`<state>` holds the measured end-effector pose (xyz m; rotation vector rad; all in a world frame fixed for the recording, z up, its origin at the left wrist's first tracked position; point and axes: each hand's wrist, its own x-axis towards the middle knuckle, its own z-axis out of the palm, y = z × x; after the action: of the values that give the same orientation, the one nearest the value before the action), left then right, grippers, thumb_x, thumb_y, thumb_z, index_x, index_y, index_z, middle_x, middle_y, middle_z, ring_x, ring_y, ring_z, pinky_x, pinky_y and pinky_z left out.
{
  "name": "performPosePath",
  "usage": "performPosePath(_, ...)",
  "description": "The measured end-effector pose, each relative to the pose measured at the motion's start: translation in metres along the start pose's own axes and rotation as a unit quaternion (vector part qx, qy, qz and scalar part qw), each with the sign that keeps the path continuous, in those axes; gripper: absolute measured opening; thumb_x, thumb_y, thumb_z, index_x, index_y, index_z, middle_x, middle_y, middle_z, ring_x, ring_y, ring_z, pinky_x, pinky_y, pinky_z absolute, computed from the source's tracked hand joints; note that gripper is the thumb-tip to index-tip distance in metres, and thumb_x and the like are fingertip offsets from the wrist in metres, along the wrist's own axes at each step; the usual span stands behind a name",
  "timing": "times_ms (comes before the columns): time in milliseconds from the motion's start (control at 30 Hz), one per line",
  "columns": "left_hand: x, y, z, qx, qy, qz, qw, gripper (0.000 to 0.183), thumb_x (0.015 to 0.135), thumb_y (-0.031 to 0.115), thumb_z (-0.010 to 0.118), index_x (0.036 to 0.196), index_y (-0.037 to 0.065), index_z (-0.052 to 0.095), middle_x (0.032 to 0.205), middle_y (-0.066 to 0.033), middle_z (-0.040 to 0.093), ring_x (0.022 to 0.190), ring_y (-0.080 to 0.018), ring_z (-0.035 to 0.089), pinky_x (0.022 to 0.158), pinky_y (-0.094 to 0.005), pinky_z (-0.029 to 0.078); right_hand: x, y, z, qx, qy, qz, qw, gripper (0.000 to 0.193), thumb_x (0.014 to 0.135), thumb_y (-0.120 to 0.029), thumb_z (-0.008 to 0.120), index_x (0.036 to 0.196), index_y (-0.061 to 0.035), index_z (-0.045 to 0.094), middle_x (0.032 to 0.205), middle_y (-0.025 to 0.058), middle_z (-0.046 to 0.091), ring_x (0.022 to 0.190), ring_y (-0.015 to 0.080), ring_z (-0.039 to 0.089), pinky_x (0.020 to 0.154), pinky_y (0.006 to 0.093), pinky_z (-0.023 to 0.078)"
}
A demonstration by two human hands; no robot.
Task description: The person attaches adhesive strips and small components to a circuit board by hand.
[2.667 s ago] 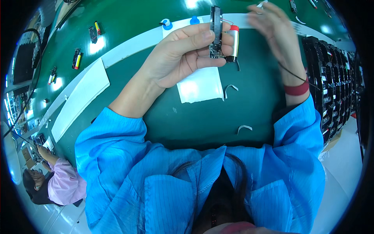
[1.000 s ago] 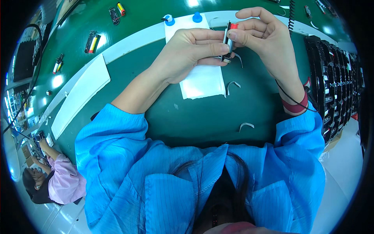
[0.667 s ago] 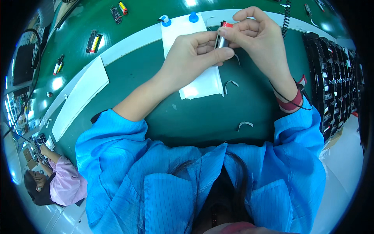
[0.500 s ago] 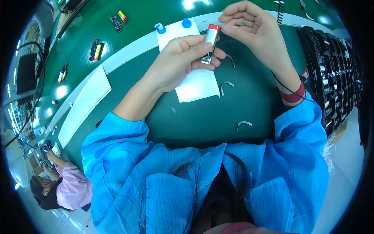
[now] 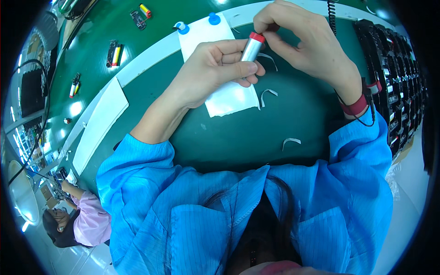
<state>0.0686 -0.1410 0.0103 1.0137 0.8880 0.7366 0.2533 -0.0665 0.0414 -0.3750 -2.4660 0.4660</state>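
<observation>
In my left hand (image 5: 211, 71) is a silver cylindrical battery cell (image 5: 250, 51) with a red end. It tilts with the red end up and away from me, the thumb lying along its lower part and the fingers behind. My right hand (image 5: 311, 46) is at that red end, its index finger and thumb curled close together there. Whatever is between those fingertips is too small to make out. Below my left hand lies a white sheet (image 5: 232, 101) on the green mat. Thin curved pale strips (image 5: 269, 95) are scattered to its right.
Two blue-topped items (image 5: 214, 19) stand on the sheet's far end. Small circuit boards with yellow-red cells (image 5: 115, 54) lie at far left, near a white board (image 5: 101, 123). Black trays (image 5: 389, 73) line the right. A person in pink (image 5: 93, 220) works at lower left.
The cell has turned in my left hand and now shows a rounded silver side. My right hand's fingers have curled in from a spread pose to its red end.
</observation>
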Motion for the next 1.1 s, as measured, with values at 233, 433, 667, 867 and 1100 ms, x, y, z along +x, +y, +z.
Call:
performPosePath(233, -0.003, -0.002, 0.004, 0.007, 0.001, -0.004, 1.0, 0.036, 0.081, 0.007, 0.058, 0.115, -0.001, 0.049, 0.087, -0.0094, 0.062, 0.071, -0.0085, 0.059, 0.068, -0.02, 0.048, -0.017, 0.008, 0.014, 0.48, 0.037, 0.332, 0.811, 0.032, 0.085, -0.012, 0.053, 0.114, -0.002, 0.047, 0.091, 0.0078, 0.059, 0.086, 0.0128, 0.057, 0.077, 0.0232, 0.046)
performPosePath(433, -0.001, 0.014, 0.006, 0.419, 0.094, 0.308, 0.849, 0.025, 0.075, 0.01, 0.064, 0.098, 0.002, 0.061, 0.077, -0.0052, 0.06, 0.073, -0.0164, 0.057, 0.063, -0.0248, 0.045, -0.025, 0.033, 0.031, 0.491, 0.09, 0.33, 0.801, 0.024, 0.085, -0.016, 0.054, 0.104, -0.0021, 0.054, 0.083, 0.006, 0.06, 0.074, 0.01, 0.057, 0.068, 0.0212, 0.048)
performPosePath(667, 0.08, 0.055, -0.08, 0.536, 0.254, 0.221, 0.774, 0.038, 0.075, 0.023, 0.061, 0.105, -0.002, 0.056, 0.079, -0.0161, 0.061, 0.068, -0.0334, 0.057, 0.064, -0.0363, 0.045, -0.01, 0.018, 0.053, 0.173, 0.114, 0.279, 0.938, 0.013, 0.079, -0.01, 0.059, 0.089, -0.002, 0.057, 0.076, 0.0019, 0.06, 0.061, 0.0055, 0.052, 0.054, 0.0186, 0.042)
performPosePath(867, 0.04, 0.034, -0.06, 0.554, 0.249, 0.532, 0.589, 0.016, 0.066, 0.015, 0.066, 0.08, 0.007, 0.062, 0.076, -0.0048, 0.058, 0.077, -0.0217, 0.055, 0.068, -0.0311, 0.044, 0.028, 0.032, 0.06, -0.059, 0.108, 0.05, 0.991, 0.022, 0.075, -0.014, 0.062, 0.093, -0.0051, 0.053, 0.084, 0.0085, 0.055, 0.066, 0.0233, 0.057, 0.056, 0.0303, 0.046)
performPosePath(1100, -0.05, -0.017, -0.008, 0.564, -0.013, 0.289, 0.774, 0.057, 0.069, 0.034, 0.066, 0.112, 0.0, 0.05, 0.118, -0.0137, 0.048, 0.114, -0.0273, 0.043, 0.095, -0.0456, 0.033, 0.087, 0.037, 0.082, -0.179, -0.204, -0.052, 0.961, 0.026, 0.081, -0.031, 0.052, 0.091, -0.0073, 0.049, 0.08, 0.0093, 0.056, 0.07, 0.0255, 0.059, 0.054, 0.0351, 0.047)
